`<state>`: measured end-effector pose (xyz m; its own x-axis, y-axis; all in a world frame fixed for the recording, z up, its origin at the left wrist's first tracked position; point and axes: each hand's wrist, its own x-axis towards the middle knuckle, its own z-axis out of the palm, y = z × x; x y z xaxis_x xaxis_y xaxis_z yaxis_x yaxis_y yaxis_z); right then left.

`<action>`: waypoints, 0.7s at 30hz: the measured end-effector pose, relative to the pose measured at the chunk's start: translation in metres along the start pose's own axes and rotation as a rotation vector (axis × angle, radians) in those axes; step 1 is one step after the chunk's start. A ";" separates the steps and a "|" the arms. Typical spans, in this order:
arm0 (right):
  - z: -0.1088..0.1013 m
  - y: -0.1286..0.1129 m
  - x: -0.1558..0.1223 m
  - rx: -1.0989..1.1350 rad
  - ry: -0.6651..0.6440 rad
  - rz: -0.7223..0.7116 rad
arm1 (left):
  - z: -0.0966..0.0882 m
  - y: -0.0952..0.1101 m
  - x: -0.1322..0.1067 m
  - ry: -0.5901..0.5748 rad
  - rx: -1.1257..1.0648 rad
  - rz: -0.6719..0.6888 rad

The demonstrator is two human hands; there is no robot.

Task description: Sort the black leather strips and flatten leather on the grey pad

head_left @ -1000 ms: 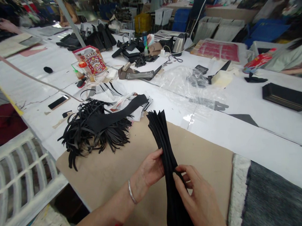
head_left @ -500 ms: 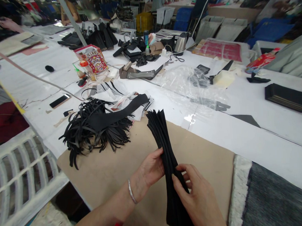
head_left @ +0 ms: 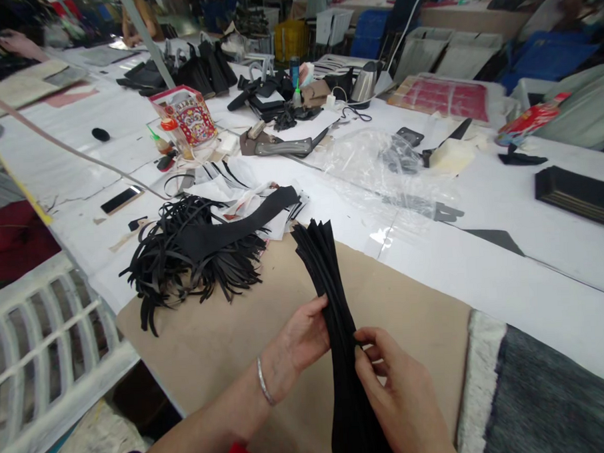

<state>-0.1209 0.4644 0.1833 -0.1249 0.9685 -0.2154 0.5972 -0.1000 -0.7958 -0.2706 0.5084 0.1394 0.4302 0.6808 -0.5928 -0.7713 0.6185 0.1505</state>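
A stack of long black fabric-like pieces (head_left: 346,378) is held over the brown board (head_left: 247,342), its far ends fanned apart. My left hand (head_left: 306,332) is closed around the stack's left side, thumb on top and the other fingers partly hidden beneath. On the right edge, my right hand (head_left: 396,382) pinches the pieces between thumb and fingertips. Left of the stack lies a heap of thin black strips (head_left: 193,258), with one broad curved black piece (head_left: 246,222) across it.
Behind the board, clear plastic wrap (head_left: 379,160) lies on the white table. A phone (head_left: 122,199), a red patterned box (head_left: 190,114) and glue bottles (head_left: 175,135) stand to the left. Dark stacked pieces (head_left: 578,194) sit at right. A white plastic crate (head_left: 52,357) borders the table.
My right thumb has shifted from the top of the stack to its right edge, closing in toward the fingertips. My left hand keeps its hold in nearly the same place.
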 end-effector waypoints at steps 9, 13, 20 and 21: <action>-0.004 0.000 -0.001 0.073 -0.056 0.003 | -0.002 0.001 -0.001 0.010 0.010 -0.014; -0.003 0.002 0.000 0.031 -0.052 -0.050 | -0.001 0.001 -0.002 0.009 0.017 -0.003; -0.001 0.001 0.003 -0.026 -0.008 -0.093 | 0.001 0.001 -0.002 0.006 0.015 0.007; 0.000 0.001 0.003 -0.030 -0.006 -0.087 | 0.001 0.001 -0.002 0.006 0.014 0.007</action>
<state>-0.1203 0.4671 0.1817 -0.1821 0.9718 -0.1499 0.6071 -0.0088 -0.7946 -0.2716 0.5077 0.1411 0.4217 0.6828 -0.5966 -0.7675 0.6192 0.1660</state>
